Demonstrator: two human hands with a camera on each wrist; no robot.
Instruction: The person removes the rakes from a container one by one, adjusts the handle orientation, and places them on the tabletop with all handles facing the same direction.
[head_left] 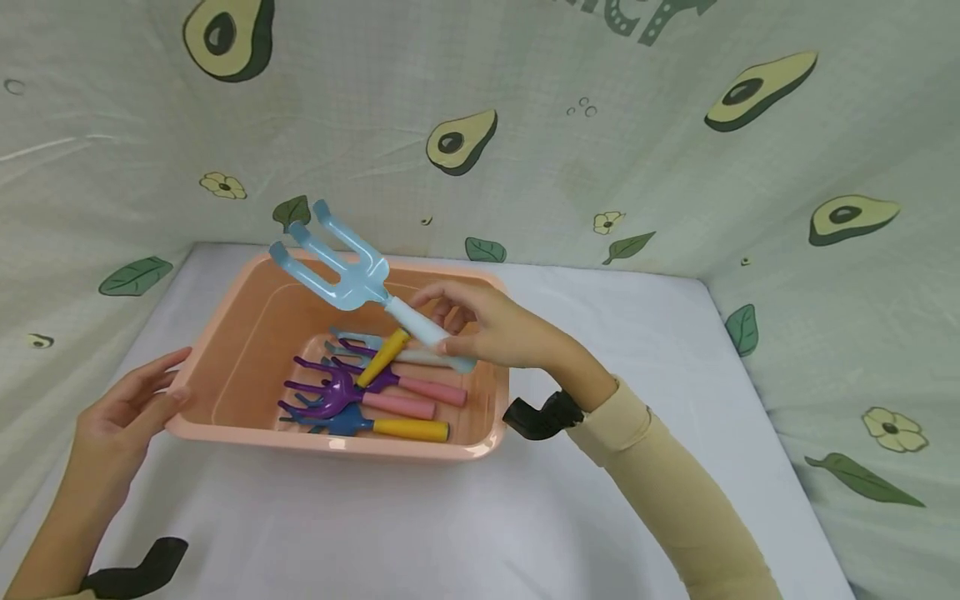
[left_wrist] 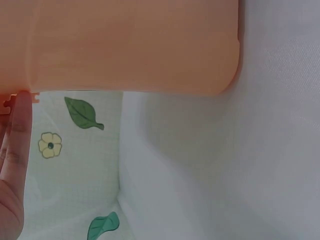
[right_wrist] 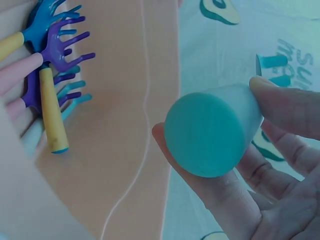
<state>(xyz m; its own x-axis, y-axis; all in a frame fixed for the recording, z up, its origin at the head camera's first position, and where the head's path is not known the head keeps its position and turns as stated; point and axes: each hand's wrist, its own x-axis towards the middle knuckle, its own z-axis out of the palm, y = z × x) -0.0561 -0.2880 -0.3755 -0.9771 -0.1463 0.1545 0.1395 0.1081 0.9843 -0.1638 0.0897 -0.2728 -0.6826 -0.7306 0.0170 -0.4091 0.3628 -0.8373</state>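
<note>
My right hand (head_left: 483,325) pinches the pale handle of a light blue garden hand fork (head_left: 360,279) between thumb and fingers. The fork is above the peach plastic basin (head_left: 247,308), its three prongs towards the far left. In the right wrist view the round turquoise handle end (right_wrist: 205,135) faces the camera. My left hand (head_left: 123,417) touches the basin's left rim with thumb and fairly straight fingers. Inside the basin lies a pile of hand forks: purple ones (head_left: 337,396) with pink handles, blue ones (head_left: 348,421) with yellow handles, and a light blue one (head_left: 360,337) partly covered.
The basin stands on a white-covered table (head_left: 600,500). Behind and at both sides hangs a pale cloth (head_left: 525,183) printed with avocados, leaves and flowers. Each wrist carries a black strap mount (head_left: 543,415).
</note>
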